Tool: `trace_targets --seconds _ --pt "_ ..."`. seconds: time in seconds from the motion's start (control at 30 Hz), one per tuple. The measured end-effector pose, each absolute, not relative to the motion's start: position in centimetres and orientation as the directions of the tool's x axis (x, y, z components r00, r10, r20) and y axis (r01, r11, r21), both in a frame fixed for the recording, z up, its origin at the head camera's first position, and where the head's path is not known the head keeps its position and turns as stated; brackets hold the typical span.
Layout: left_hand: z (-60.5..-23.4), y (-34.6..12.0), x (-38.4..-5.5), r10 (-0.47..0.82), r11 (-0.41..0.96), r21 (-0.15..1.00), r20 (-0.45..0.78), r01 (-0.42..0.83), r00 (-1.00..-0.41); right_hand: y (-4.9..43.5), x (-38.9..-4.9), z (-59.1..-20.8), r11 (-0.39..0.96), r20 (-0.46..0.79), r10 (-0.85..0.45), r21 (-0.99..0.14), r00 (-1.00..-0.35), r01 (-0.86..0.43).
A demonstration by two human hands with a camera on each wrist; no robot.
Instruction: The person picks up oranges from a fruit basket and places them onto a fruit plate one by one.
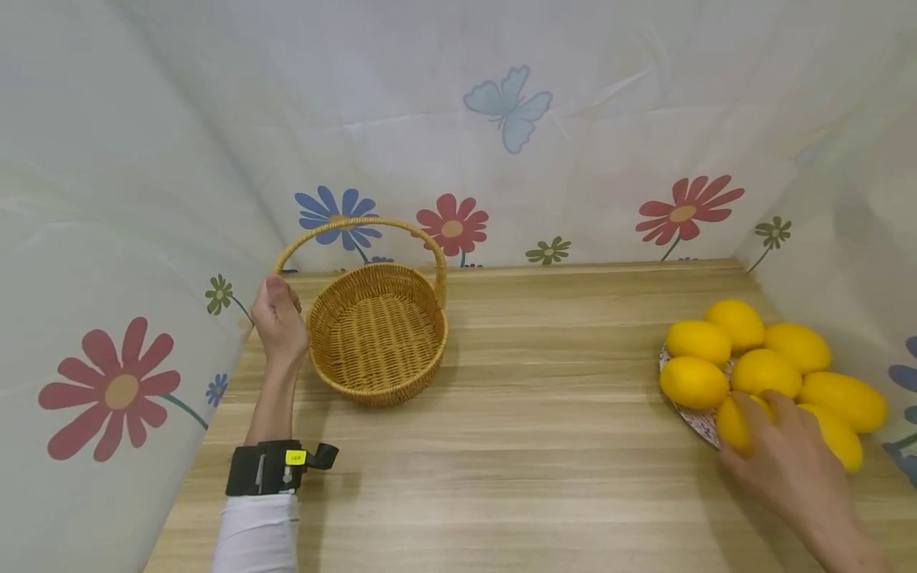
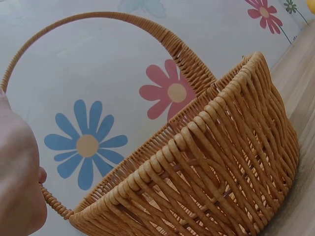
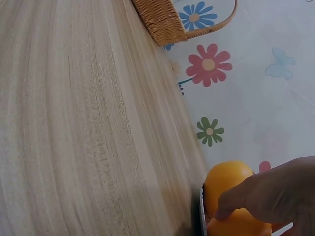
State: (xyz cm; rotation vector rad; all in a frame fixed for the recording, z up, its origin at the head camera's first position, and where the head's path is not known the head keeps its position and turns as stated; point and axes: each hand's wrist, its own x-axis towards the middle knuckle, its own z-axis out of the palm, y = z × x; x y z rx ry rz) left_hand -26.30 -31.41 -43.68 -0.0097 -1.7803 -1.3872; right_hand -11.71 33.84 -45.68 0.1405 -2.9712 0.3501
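Observation:
My left hand [image 1: 279, 318] grips the left side of the arched handle of a woven wicker basket [image 1: 423, 382]. Nothing lies inside the basket, and its round bowl is tilted slightly toward me in the head view. In the left wrist view part of the left hand [image 2: 19, 172] wraps the handle beside the rim. Over at the right, my right hand [image 1: 795, 461] has its thumb and fingers around a yellow lemon [image 1: 734, 426] at the near edge of a patterned plate [image 1: 698, 422]. Several other lemons [image 1: 766, 374] are heaped on that plate, partly hidden by the hand.
A light wood-grain table [image 1: 544, 414] spans the space between basket and plate. White fabric walls [image 1: 609, 143] printed with flowers and a butterfly enclose it at the back and both sides. The plate stands close to the right wall.

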Motion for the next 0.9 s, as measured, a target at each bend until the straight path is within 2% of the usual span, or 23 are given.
trace_targets --seconds 0.23,0.43,0.57,0.67,0.77,0.9 --pt "-43.0 -31.3 -26.0 -0.456 0.354 0.808 0.588 0.47 -0.668 33.7 -11.8 -44.7 0.978 0.161 -0.111 -0.159 -0.981 -0.137" --pt "-42.1 -31.5 -24.6 -0.463 0.401 0.866 0.473 0.299 -0.749 33.0 -12.5 -43.3 0.979 0.173 -0.093 -0.166 -0.98 -0.122" --pt "-41.3 -32.0 -23.6 -0.464 0.411 0.892 0.383 0.189 -0.799 32.2 -13.7 -42.5 0.952 0.278 -0.198 -0.175 -0.94 -0.252" --pt "-40.5 -31.9 -23.0 -0.446 0.439 0.883 0.374 0.165 -0.813 31.3 -14.9 -41.6 0.907 0.35 -0.3 -0.182 -0.887 -0.379" --pt "-39.2 -30.9 -22.7 -0.417 0.537 0.82 0.462 0.199 -0.782 30.0 -16.0 -40.7 0.848 0.377 -0.359 -0.249 -0.854 -0.467" --pt "-37.5 -28.1 -22.7 -0.288 0.728 0.607 0.691 0.317 -0.663 27.7 -17.6 -39.9 0.789 0.382 -0.414 -0.301 -0.826 -0.535"
